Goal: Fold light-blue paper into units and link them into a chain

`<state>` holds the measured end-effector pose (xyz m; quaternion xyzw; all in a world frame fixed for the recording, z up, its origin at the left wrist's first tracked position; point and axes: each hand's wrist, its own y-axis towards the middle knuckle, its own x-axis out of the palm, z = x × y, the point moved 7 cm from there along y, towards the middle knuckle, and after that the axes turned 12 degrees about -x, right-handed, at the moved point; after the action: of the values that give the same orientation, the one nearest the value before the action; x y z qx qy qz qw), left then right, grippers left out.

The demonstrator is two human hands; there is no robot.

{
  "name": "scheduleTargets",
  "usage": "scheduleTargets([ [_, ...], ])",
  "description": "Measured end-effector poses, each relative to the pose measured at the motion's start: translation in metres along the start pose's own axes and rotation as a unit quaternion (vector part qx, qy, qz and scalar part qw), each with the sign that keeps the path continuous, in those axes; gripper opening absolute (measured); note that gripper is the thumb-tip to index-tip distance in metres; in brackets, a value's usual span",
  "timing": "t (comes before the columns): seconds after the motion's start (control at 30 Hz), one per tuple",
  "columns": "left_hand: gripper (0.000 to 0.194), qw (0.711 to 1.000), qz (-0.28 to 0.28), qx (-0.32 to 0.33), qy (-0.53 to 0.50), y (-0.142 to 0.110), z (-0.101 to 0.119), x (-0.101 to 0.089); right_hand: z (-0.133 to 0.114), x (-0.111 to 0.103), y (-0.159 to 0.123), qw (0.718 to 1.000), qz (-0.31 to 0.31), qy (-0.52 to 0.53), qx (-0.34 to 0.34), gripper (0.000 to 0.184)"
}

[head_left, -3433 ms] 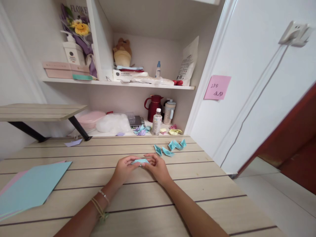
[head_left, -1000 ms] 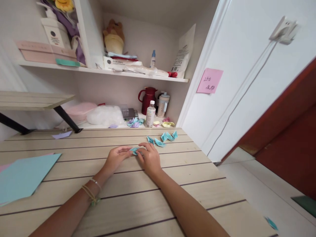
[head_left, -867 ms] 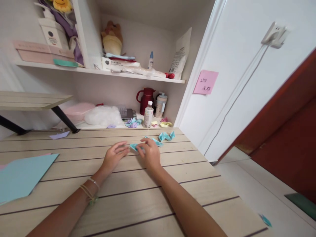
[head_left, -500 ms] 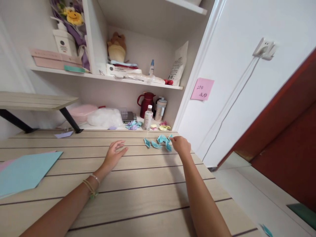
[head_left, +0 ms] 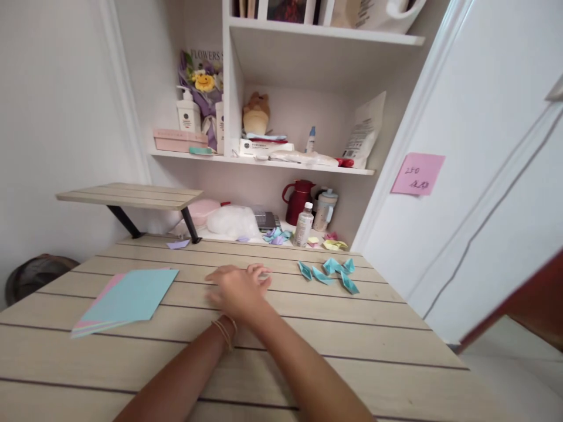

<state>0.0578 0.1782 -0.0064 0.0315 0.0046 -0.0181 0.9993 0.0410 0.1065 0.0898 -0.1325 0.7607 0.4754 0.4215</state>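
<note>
My two hands overlap at the middle of the wooden table, both a little smeared by motion. My left hand, with bracelets at the wrist, has its fingers stretched towards the left and holds nothing. My right hand lies just right of it, fingers loosely bent and apart, with nothing in them. Several small folded blue paper boats lie in a cluster on the table to the right of my hands, untouched. A stack of paper sheets, blue on top and pink beneath, lies to the left of my hands.
Behind the table a low shelf holds a red jug, a small bottle, a white plastic bag and more folded papers. A small wooden riser stands at the back left. A pink note sticks on the right wall.
My right hand carried a blue paper boat to the cluster, left it there and swung back left to my left hand. The view turned left, and the paper stack now sits nearer the middle.
</note>
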Motion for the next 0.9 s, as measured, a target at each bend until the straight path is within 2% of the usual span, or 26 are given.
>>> scheduleTargets([
  [0.13,0.013,0.997,0.001,0.058,0.045,-0.004,-0.001,0.000,-0.039,0.047,0.036,0.995,-0.079,0.018,-0.050,0.018],
  [0.23,0.014,0.995,-0.012,0.083,0.062,-0.003,-0.004,0.001,-0.058,0.071,0.048,0.990,-0.122,0.027,-0.071,0.030],
  [0.3,0.013,0.994,-0.014,0.088,0.070,-0.002,-0.006,0.001,-0.069,0.087,0.054,0.985,-0.150,0.029,-0.083,0.029],
  [0.43,0.012,0.990,-0.025,0.104,0.096,-0.003,-0.006,0.005,-0.079,0.115,0.063,0.973,-0.206,0.022,-0.105,0.029],
  [0.5,0.012,0.987,-0.031,0.112,0.111,-0.004,-0.005,0.008,-0.078,0.124,0.064,0.965,-0.234,0.016,-0.115,0.017],
  [0.53,0.012,0.986,-0.031,0.115,0.118,-0.004,-0.005,0.008,-0.077,0.126,0.065,0.961,-0.246,0.005,-0.126,0.011],
  [0.6,0.013,0.985,-0.029,0.115,0.127,-0.005,-0.004,0.008,-0.076,0.129,0.066,0.954,-0.255,-0.032,-0.152,0.014],
  [0.7,0.014,0.985,-0.024,0.112,0.127,-0.005,-0.003,0.007,-0.077,0.128,0.067,0.953,-0.232,-0.089,-0.175,0.018],
  [0.77,0.013,0.987,-0.022,0.109,0.120,-0.005,-0.003,0.006,-0.077,0.123,0.067,0.959,-0.210,-0.102,-0.163,0.017],
  [0.83,0.013,0.989,-0.022,0.103,0.107,-0.005,-0.002,0.005,-0.073,0.111,0.063,0.969,-0.175,-0.106,-0.139,0.014],
  [0.9,0.014,0.993,-0.028,0.086,0.080,-0.004,-0.003,0.005,-0.061,0.088,0.056,0.986,-0.105,-0.085,-0.098,0.010],
])
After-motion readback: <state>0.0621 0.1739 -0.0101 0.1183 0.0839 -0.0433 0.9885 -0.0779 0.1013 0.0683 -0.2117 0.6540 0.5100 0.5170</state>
